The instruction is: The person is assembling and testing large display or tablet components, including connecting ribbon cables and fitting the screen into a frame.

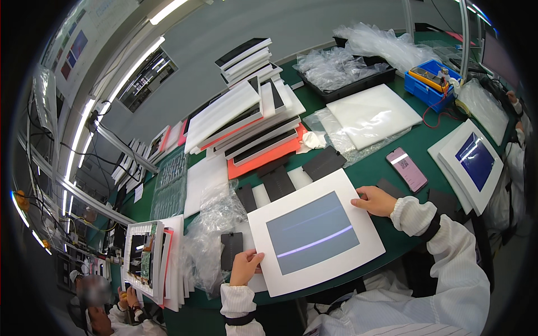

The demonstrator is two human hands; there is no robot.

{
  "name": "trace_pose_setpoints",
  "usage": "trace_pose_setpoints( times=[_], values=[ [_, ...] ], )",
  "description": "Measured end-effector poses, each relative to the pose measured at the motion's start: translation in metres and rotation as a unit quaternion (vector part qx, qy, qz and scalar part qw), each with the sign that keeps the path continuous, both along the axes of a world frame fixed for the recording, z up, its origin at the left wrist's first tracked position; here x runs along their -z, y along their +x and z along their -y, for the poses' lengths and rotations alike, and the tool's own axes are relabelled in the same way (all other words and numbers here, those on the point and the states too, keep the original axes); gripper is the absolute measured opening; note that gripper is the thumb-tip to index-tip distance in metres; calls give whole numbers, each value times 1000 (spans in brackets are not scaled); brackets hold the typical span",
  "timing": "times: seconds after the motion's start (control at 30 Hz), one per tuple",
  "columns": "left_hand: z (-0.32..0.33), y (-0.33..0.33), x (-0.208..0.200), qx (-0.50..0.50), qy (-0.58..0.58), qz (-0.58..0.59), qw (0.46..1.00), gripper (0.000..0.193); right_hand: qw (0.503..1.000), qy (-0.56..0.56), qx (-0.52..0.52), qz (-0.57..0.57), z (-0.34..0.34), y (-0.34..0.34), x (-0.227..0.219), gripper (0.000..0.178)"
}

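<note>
Between my hands is a white-framed display panel with a grey screen, tilted above the near edge of the bench; ceiling lights reflect in it. My left hand grips its lower left edge, thumb on the front. At the upper right edge, my right hand pinches the frame, thumb on top and fingers partly hidden behind. Several dark grey flat pieces lie just beyond the panel. A phone with a lit screen rests on the bench to the right of it.
Tall stacks of panels and white foam sheets stand at the back. A black tray holds clear plastic bags. Beside it are foam sheets and a blue bin. Another framed panel lies right. A co-worker's hands show lower left.
</note>
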State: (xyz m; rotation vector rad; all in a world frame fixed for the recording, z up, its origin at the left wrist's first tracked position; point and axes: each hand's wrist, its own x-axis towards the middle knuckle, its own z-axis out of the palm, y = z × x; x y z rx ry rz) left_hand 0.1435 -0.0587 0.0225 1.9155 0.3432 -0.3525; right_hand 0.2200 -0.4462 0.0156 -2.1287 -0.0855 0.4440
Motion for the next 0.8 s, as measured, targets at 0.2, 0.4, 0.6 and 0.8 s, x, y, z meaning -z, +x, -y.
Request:
trace_pose_setpoints(
  times=[0.2, 0.4, 0.6, 0.8],
  values=[
    [5, -6, -9, 0, 8, -19, 1000, 31, 999, -43, -29, 10, 2, -10, -13, 59],
    [5, -17, -16, -10, 68, -16, 998, 35, 997, -50, -51, 30, 1, -14, -25, 58],
    [7, -73, -101, -106, -18, 25, 994, 27, 986, 22, 13, 164, 36, -35, -52, 44],
    [-33, -133, -177, -267, 77, 221, 935, 22, 980, 51, 99, 164, 93, -57, -66, 36]
  ],
)
